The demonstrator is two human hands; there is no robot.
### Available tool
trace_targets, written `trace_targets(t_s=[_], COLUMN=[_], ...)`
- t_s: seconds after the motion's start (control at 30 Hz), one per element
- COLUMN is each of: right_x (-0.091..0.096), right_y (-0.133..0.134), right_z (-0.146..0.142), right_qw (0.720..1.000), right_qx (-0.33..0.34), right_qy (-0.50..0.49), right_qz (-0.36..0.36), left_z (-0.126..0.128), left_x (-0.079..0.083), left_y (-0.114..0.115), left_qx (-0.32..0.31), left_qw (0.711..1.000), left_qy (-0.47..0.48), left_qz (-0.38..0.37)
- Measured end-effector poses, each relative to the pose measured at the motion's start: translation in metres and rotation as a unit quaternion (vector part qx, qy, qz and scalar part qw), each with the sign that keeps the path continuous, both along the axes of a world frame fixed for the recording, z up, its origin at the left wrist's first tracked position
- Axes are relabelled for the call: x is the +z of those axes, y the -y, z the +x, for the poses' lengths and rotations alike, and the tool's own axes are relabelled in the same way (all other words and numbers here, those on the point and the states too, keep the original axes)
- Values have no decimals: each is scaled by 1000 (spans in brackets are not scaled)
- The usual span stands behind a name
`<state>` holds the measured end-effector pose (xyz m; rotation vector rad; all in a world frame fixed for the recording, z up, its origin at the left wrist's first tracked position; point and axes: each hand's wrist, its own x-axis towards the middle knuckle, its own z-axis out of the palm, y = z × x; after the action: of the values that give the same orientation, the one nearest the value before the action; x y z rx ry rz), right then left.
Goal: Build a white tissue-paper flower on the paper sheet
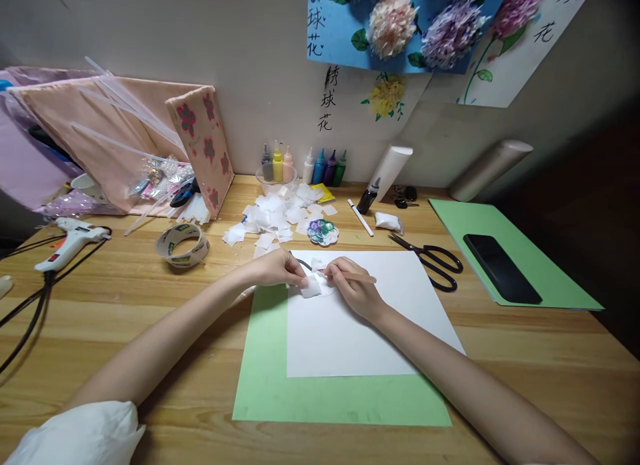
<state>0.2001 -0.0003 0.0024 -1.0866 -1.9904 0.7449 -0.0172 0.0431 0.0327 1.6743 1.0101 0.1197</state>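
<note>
In front of me, a single camera, worn on the person's head, faces forward and down across the worktop (190,345) to the wall (240,45). Both forearms (170,338) reach in from the lower corners; the left hand (277,268) and right hand (355,288) sit near mid-view, fairly close to the lens. The wide frame spans from the glue gun (70,244) at left to the phone (501,268) at right, its top edge cropping the blue poster (345,45).
</note>
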Motion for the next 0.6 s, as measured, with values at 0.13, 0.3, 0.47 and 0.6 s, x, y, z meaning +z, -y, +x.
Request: trace_targets(t_s=[0.13,0.3,0.47,0.6], right_x=[-1,0,-1,-1], right_y=[0,0,1,1], right_z=[0,0,1,2], right_qw=[1000,1000,1000,999], right_qx=[-15,-18,-8,-7], right_qy=[-2,-10,-22,-32], right_qz=[-2,-2,19,33], left_z=[-1,1,16,27], left_x=[1,1,-3,-10], left_y=[0,3,10,9], left_qx=[15,63,108,102], left_qw=[999,984,951,951], left_qy=[-24,-82,-91,-56], left_qz=[37,142,274,287])
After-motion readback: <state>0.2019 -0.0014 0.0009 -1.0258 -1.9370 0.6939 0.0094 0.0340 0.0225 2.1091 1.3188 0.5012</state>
